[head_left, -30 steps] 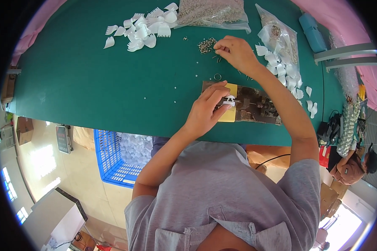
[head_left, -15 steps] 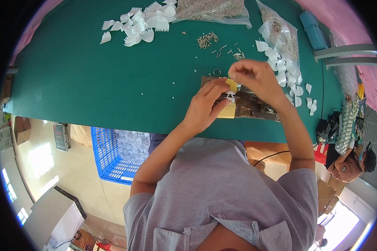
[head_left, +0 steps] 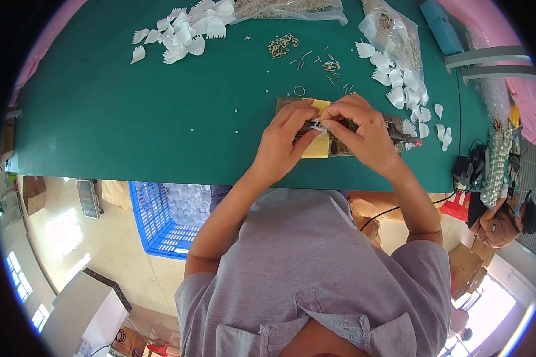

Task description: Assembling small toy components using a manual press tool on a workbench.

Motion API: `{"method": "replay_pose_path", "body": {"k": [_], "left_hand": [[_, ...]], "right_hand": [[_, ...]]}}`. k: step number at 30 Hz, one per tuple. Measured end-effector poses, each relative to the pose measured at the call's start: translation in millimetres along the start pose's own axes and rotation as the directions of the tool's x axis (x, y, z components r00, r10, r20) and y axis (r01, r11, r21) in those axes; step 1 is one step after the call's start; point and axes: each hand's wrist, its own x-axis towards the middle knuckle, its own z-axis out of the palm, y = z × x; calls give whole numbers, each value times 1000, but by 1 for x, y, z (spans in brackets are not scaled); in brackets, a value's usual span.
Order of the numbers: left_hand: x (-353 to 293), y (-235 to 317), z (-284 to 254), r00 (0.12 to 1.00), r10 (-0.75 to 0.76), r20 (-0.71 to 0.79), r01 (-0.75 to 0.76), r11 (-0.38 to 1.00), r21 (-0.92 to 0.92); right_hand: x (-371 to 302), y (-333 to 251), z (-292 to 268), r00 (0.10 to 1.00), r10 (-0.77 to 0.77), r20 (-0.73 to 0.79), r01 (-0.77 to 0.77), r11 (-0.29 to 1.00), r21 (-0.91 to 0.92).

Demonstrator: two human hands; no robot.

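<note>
My left hand [head_left: 284, 141] pinches a small white plastic part [head_left: 317, 126] between thumb and fingers, over a yellow block [head_left: 317, 151]. Against the right side of that part, my right hand [head_left: 363, 132] has thumb and forefinger pressed together; whatever is between them is too small to make out. Under both hands lies a dark brown taped board [head_left: 343, 149]. Just beyond it are a thin metal ring [head_left: 299, 91], scattered metal pins [head_left: 331, 64] and a heap of small metal pieces [head_left: 282, 45]. A slim dark tool with a red tip [head_left: 418, 143] sticks out right of my right hand.
White comb-toothed plastic pieces [head_left: 187, 37] are heaped far left, with more pieces [head_left: 396, 78] at right. Clear bags of small parts [head_left: 280, 9] lie at the back. A blue crate [head_left: 155, 235] stands below the table's front edge. Another person [head_left: 497, 229] is at far right.
My right hand has come down and left from above the board to the white part. My left hand keeps its hold. The red-tipped tool now shows beside my right wrist. The whole view has shifted slightly.
</note>
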Motion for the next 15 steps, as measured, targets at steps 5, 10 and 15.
{"method": "replay_pose_path", "body": {"k": [5,10,15], "left_hand": [[0,2,0,1000,-10,-1,10,1000,-16],[-1,3,-2,1000,-16,5,16,1000,-21],[0,-1,-2,1000,3,8,-3,1000,14]], "right_hand": [[-1,0,8,993,-76,-86,71,996,-59],[-8,-4,22,973,-25,-231,20,1000,-22],[0,-1,17,977,165,-132,-141,975,173]]}}
